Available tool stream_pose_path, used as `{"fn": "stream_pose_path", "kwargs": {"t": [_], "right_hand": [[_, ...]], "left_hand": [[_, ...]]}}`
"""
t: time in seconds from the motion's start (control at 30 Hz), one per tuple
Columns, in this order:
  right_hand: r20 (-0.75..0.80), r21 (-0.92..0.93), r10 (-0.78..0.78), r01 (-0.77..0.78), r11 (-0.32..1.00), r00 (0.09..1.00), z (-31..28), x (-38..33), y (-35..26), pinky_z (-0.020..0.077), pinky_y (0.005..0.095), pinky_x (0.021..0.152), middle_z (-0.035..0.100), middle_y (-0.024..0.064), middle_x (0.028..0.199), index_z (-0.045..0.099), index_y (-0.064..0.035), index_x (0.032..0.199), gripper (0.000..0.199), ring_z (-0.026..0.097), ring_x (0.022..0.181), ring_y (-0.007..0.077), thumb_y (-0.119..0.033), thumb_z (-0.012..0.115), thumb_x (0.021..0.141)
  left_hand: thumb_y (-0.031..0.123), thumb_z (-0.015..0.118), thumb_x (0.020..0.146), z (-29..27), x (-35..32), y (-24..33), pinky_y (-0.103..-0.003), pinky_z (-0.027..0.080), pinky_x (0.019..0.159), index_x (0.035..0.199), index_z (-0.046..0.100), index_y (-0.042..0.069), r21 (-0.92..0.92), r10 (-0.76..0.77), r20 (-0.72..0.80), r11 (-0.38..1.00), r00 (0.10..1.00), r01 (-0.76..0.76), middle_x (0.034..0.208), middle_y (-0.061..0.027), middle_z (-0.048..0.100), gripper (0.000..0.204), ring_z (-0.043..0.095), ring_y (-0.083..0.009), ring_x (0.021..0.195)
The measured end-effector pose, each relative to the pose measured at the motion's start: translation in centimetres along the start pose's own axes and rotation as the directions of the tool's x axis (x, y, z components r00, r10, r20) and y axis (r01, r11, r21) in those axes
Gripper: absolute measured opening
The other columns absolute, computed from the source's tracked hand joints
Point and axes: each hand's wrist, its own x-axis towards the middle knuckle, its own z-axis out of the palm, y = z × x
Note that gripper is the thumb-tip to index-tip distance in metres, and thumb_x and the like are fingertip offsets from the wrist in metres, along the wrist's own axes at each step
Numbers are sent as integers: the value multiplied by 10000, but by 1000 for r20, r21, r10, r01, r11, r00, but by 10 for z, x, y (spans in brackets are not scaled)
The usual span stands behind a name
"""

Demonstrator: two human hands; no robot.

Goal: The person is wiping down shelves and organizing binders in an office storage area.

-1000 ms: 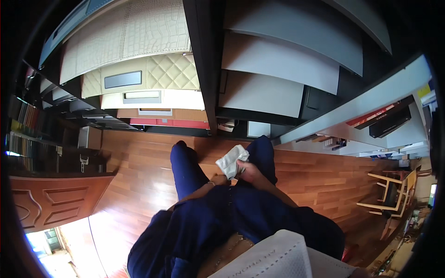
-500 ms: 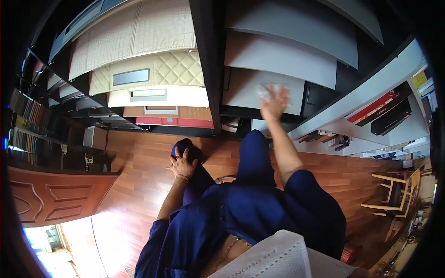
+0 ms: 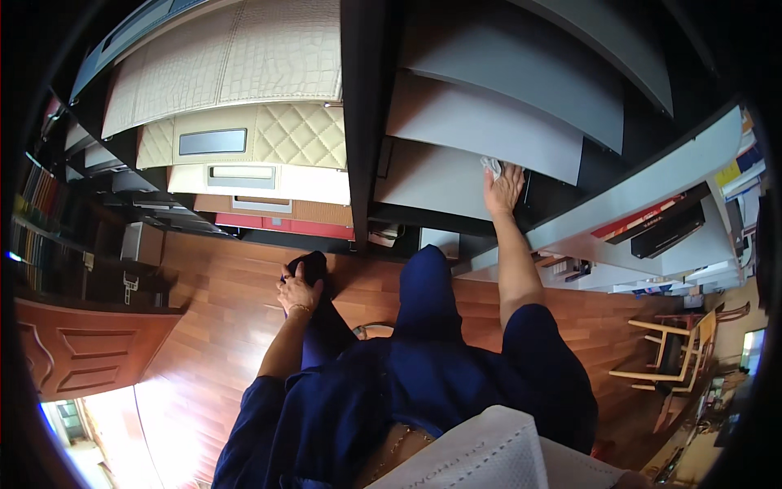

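My right hand (image 3: 505, 189) reaches forward to the right end of a grey drawer-like panel (image 3: 432, 173), its palm down. Beneath its fingers is a crumpled white cloth or tissue (image 3: 490, 167), pressed against the panel's surface. Just above it, a paler grey panel (image 3: 489, 122) juts out over the far edge. My left hand (image 3: 298, 291) rests on my left knee in dark blue trousers, holding nothing, with its fingers spread.
To the left, cream panels, one quilted (image 3: 305, 137), are stacked in a dark frame above a red one (image 3: 285, 224). A white shelf unit (image 3: 562, 236) with boxes stands at the right. Behind it is a wooden chair (image 3: 668, 350). A brown panelled door (image 3: 90, 342) is at the lower left.
My right hand has slid right along the grey panel with the white cloth, to its right end. My left hand stays on the knee. The view has shifted slightly.
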Motion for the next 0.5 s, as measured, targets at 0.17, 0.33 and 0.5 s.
{"fn": "stream_pose_path", "kwargs": {"t": [0.17, 0.33, 0.5], "right_hand": [[152, 265, 173, -209, 941, 973, -2, 45, -79, 211, 504, 1102, 389, 193, 1437, 425, -52, 1387, 623, 318, 1343, 361, -481, 389, 937], [19, 694, 42, -43, 719, 999, 138, 121, -85, 332, 446, 1055, 468, 120, 1388, 474, -89, 1348, 507, 430, 1274, 283, -385, 413, 941], [29, 898, -85, 11, 440, 996, 156, 92, -170, 310, 457, 1068, 448, 118, 1410, 443, -86, 1368, 535, 404, 1288, 311, -398, 408, 936]], "left_hand": [[485, 673, 759, 9, -6, -16, -478, 465, 931, 1416, 411, 253, 8, -69, -5, 998, 998, 69, 1509, -144, 283, 744, 427, -407, 1238], [487, 660, 776, 5, 6, 10, -479, 439, 953, 1430, 394, 248, 34, 23, 37, 999, 999, -24, 1516, -145, 263, 745, 406, -412, 1255], [468, 660, 781, -6, 15, 18, -510, 429, 951, 1414, 409, 229, 23, 5, 37, 1000, 999, -6, 1512, -158, 272, 722, 394, -426, 1258]]}}
